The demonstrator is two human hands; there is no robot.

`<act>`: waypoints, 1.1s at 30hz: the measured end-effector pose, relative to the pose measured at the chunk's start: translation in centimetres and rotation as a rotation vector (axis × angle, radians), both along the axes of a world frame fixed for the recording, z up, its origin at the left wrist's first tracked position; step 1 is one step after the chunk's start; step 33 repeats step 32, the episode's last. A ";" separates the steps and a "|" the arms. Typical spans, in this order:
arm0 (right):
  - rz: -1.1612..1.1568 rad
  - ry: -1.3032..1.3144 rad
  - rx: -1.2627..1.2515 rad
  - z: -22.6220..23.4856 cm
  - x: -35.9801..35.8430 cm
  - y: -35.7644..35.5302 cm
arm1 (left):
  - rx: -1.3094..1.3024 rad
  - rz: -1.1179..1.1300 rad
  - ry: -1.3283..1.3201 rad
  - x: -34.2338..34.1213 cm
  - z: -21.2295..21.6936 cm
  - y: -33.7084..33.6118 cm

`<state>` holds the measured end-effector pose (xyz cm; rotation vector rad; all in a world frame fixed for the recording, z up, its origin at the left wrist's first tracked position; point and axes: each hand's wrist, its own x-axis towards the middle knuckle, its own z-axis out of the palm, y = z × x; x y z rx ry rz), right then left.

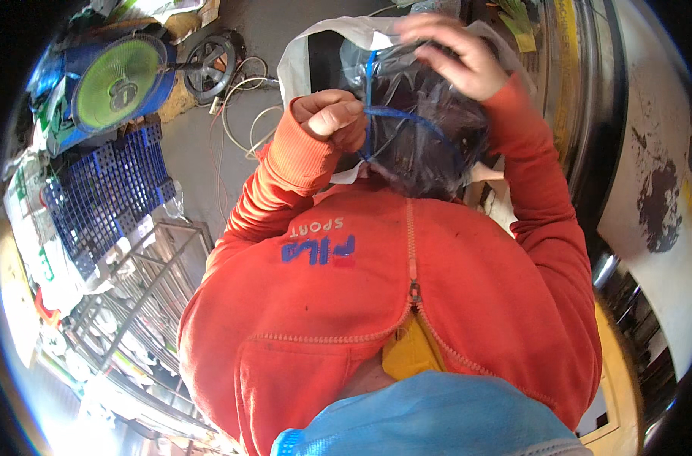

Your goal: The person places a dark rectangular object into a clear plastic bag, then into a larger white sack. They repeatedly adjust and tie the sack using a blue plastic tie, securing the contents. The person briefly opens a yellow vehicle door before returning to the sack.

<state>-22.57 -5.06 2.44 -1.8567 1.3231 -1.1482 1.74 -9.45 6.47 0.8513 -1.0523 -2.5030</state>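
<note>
A clear plastic bag (418, 125) with dark contents sits in front of my chest, above my orange zip jacket (406, 304). A blue cord (399, 115) runs around the bag and up its left side. My left hand (332, 114) is a closed fist gripping that cord at the bag's left edge. My right hand (454, 55) lies on top of the bag with its fingers curled over the gathered plastic at the mouth. A white sheet or second bag (304, 53) shows behind it.
A green fan in a blue housing (121, 80) lies at the upper left beside a black wheel (209, 67). Blue plastic crates (106, 194) and a wire metal rack (144, 289) stand to the left. Loose cables (243, 114) cross the grey floor. A white, dark-stained panel (657, 167) runs along the right.
</note>
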 end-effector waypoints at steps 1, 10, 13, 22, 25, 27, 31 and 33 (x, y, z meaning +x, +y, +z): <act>-0.083 0.034 -0.087 1.1 0.4 0.5 | 0.005 -0.016 0.012 0.6 0.1 -0.2; -0.454 -0.014 0.528 6.1 10.1 10.6 | -0.296 -0.418 0.021 0.8 -0.5 -2.2; -0.708 -0.191 0.503 8.8 7.8 16.4 | -0.419 -0.418 0.121 -0.1 -1.2 -3.8; -1.519 -0.246 0.726 -3.4 16.7 35.5 | -0.590 -0.345 -0.112 -4.1 -4.9 -5.3; -1.518 -0.882 0.871 -11.5 23.3 39.3 | -0.564 -0.286 -0.111 -5.0 -6.8 -5.2; -1.520 -1.218 0.828 -15.7 26.5 41.0 | -0.627 -0.242 -0.154 -5.3 -7.9 -5.5; -1.822 -1.648 0.565 -22.4 25.9 46.4 | -0.383 -0.505 -0.054 -6.4 -8.4 -8.7; -1.976 -1.502 0.636 -24.6 24.4 47.6 | -0.388 -0.503 -0.061 -6.6 -9.3 -8.5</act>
